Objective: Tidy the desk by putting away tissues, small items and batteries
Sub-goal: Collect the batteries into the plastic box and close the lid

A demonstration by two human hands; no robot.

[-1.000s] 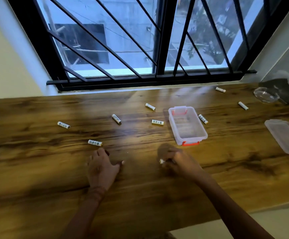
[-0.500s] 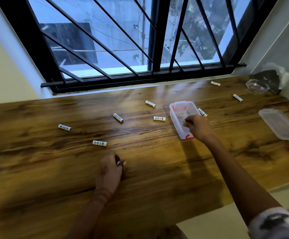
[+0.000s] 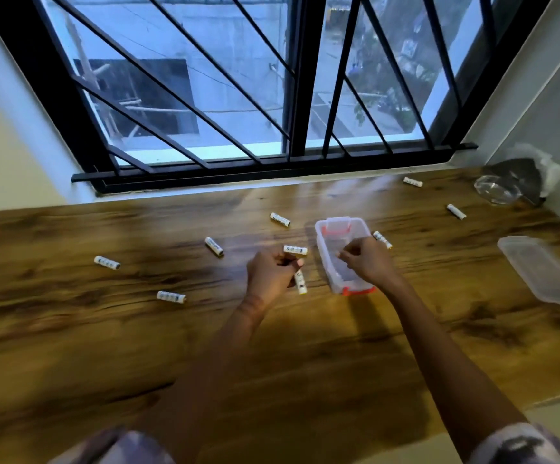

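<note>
The left hand (image 3: 268, 272) is curled shut around a white battery (image 3: 300, 281), which hangs end-down from the fingers just beside the clear plastic box (image 3: 342, 252). The right hand (image 3: 365, 259) is poised over the open box with fingertips pinched together; whether they hold anything cannot be told.

Step in hand, by judgement: gathering batteries into the box. The next move appears to call for carrying the left hand's battery a short way rightward over the rim and letting it go, then collecting the loose cells.

Loose batteries lie on the wooden desk (image 3: 71, 346): one touching distance past the left hand (image 3: 295, 250), others to the left (image 3: 214, 246), (image 3: 107, 262), (image 3: 171, 296), one behind (image 3: 280, 219), one just right of the box (image 3: 382, 239), and two well apart toward the far right (image 3: 456, 211), (image 3: 412, 181). The box's lid (image 3: 542, 269) rests apart at the right edge. A crumpled clear wrapper (image 3: 496, 192) and tissue (image 3: 549, 169) occupy the far right corner. A barred window (image 3: 292, 95) spans the wall behind the desk.
</note>
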